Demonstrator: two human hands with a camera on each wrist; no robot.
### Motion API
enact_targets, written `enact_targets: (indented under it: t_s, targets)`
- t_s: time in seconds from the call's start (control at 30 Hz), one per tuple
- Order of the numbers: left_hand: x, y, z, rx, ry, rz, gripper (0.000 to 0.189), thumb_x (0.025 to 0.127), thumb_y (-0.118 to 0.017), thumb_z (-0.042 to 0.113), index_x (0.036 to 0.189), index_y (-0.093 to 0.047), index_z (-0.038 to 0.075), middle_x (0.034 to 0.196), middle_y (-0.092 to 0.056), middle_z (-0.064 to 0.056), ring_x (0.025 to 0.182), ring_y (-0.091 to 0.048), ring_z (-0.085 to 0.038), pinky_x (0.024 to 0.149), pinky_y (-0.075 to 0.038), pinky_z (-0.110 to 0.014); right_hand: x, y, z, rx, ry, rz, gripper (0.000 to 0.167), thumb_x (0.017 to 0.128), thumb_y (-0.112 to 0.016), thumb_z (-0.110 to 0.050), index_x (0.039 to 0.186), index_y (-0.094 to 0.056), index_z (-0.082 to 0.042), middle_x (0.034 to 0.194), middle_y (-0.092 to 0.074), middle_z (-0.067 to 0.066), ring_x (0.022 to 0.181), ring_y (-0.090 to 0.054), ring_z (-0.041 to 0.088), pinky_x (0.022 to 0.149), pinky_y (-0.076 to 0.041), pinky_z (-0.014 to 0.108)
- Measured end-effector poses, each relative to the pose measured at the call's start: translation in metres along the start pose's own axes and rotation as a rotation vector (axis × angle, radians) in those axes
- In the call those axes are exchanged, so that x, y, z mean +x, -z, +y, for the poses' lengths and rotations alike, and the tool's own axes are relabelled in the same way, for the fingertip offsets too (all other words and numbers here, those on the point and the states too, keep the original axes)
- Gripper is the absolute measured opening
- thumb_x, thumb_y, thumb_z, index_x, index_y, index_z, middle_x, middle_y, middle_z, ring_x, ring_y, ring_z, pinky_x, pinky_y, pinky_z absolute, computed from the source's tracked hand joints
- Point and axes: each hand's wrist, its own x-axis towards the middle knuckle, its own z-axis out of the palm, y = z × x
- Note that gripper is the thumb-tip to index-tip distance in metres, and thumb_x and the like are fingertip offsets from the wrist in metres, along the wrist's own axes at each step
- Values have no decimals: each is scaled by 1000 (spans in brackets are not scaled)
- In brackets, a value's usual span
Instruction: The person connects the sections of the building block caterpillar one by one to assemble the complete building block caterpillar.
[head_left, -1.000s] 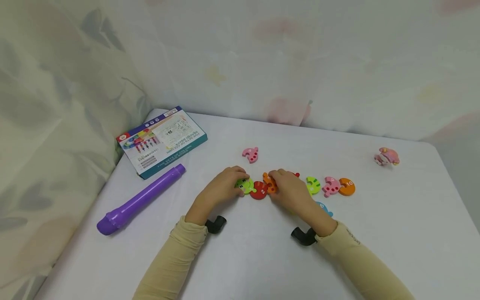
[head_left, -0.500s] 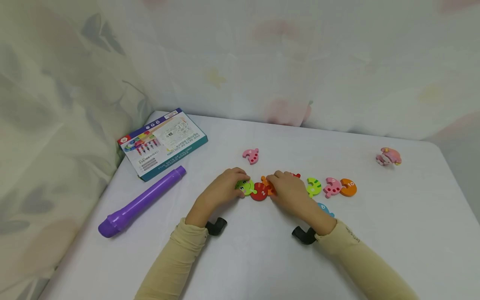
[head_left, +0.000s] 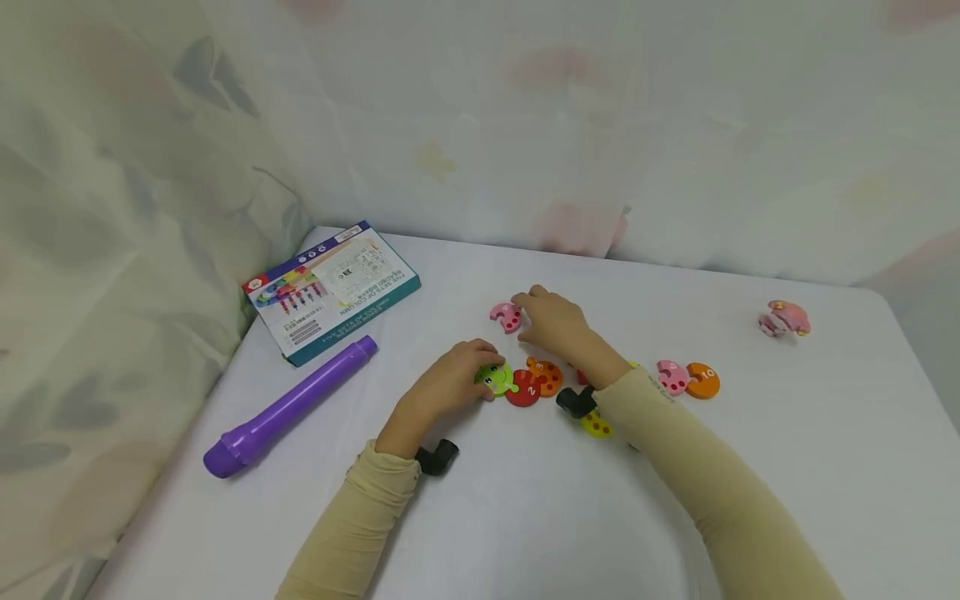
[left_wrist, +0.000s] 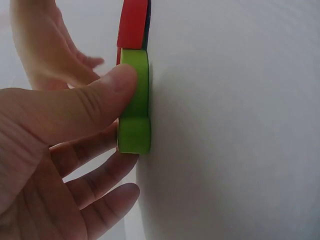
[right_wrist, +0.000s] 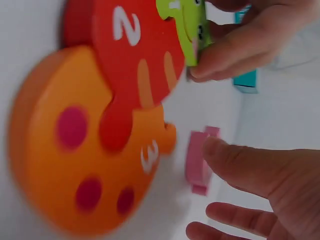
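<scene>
My left hand (head_left: pixel 450 379) grips the green smiling-face puzzle piece (head_left: pixel 498 379) between thumb and fingers; the left wrist view shows the thumb along the piece's green edge (left_wrist: pixel 135 100). Joined to it is a red piece marked 2 (head_left: pixel 523 389), and after that an orange spotted piece marked 3 (head_left: pixel 548 377). My right hand (head_left: pixel 558 323) is beside a loose pink spotted piece (head_left: pixel 505 317) behind the row. In the right wrist view its thumb (right_wrist: pixel 240 162) overlaps the pink piece (right_wrist: pixel 196 165), with fingers spread; whether it touches is unclear.
Pink (head_left: pixel 672 377) and orange number 10 (head_left: pixel 703 381) pieces lie to the right. A yellow piece (head_left: pixel 597 424) is partly under the right wrist. A purple microphone-shaped toy (head_left: pixel 292 407), a flat box (head_left: pixel 332 292) and a pink figure (head_left: pixel 783 319) also lie on the white table (head_left: pixel 525 517).
My right hand has left the orange number 3 piece, now joined to the red one, and moved back and left to the loose pink piece. The left hand has kept its hold.
</scene>
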Motion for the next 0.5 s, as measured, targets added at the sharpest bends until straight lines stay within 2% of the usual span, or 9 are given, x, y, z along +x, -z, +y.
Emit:
enact_targets:
  t_s: [0.1,0.2,0.37,0.5]
  targets:
    - [1,0,0,3,-19,5,49,74,-78,17,119,-62,6,122,-55,-8,114,-49,-21,100,-38,-33,11,-5,-5,-5,-23,-51,68,80,-71,-32,138,-42,-13,127,-47,14,105,-53,30,87,-48,47]
    - [1,-1,-1,6,-27,7,49,73,-78,16,118,-62,5,122,-55,-8,113,-49,-22,100,-38,-33,18,-10,-9,-14,-50,-75,68,81,-70,-34,139,-40,-15,126,-45,14,104,-52,29,88,-47,47]
    - [1,-1,-1,14,-20,8,49,73,-78,16,118,-62,5,121,-56,-8,113,-49,-21,100,-38,-32,21,-10,-11,1,-33,-43,53,84,-67,-26,133,-47,-14,115,-48,13,95,-53,27,85,-49,44]
    - [0,-1,0,10,-18,6,49,73,-78,15,118,-62,5,121,-55,-8,113,-50,-21,100,-39,-33,16,-9,-4,38,10,-26,50,82,-67,-20,129,-51,-16,112,-49,11,90,-54,25,81,-51,42]
